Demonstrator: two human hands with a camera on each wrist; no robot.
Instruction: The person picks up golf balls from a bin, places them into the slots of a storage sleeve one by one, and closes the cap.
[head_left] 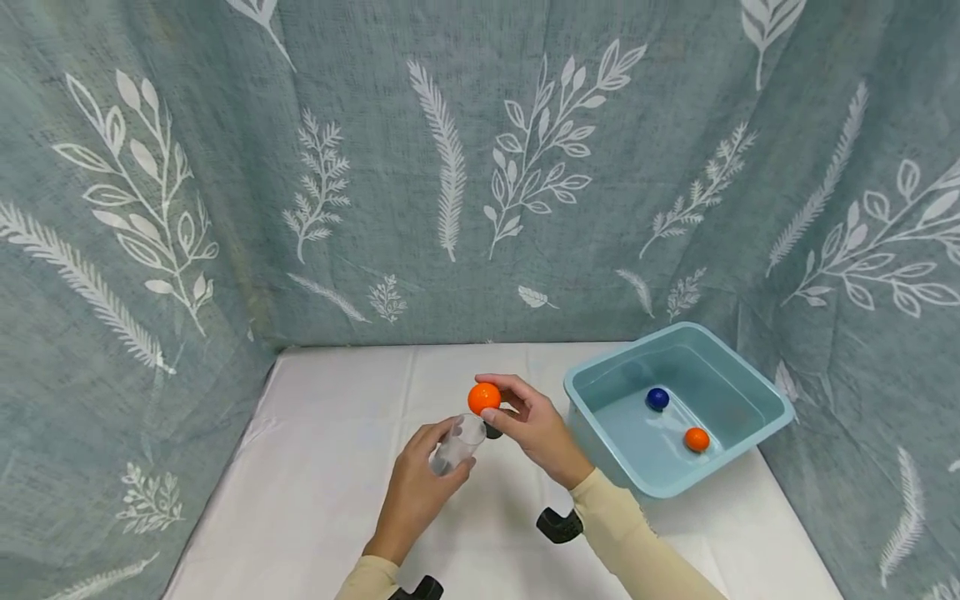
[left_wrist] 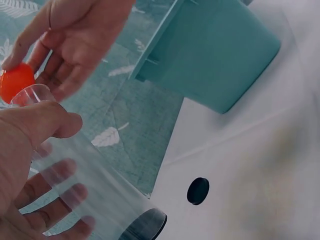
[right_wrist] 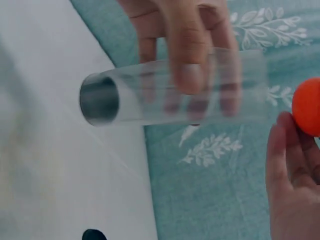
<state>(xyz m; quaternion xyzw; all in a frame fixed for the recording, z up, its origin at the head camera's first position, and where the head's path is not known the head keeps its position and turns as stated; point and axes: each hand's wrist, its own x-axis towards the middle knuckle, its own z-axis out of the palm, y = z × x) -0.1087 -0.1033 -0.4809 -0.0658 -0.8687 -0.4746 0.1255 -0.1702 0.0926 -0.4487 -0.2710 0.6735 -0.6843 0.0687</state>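
My left hand grips a clear plastic tube, tilted, its open mouth up and toward the right hand. A dark disc closes the tube's lower end, and the clear part looks vacant in both wrist views. Between thumb and fingertips, my right hand pinches an orange ball. The ball is just beyond the tube's mouth, outside it; the right wrist view shows a gap between them. On the table, partly hidden behind the right hand in the head view, lies a small black round cap.
A light blue plastic bin stands at the right of the white-covered table. Inside it lie a dark blue ball and another orange ball. Leaf-patterned grey-green cloth hangs behind and at both sides.
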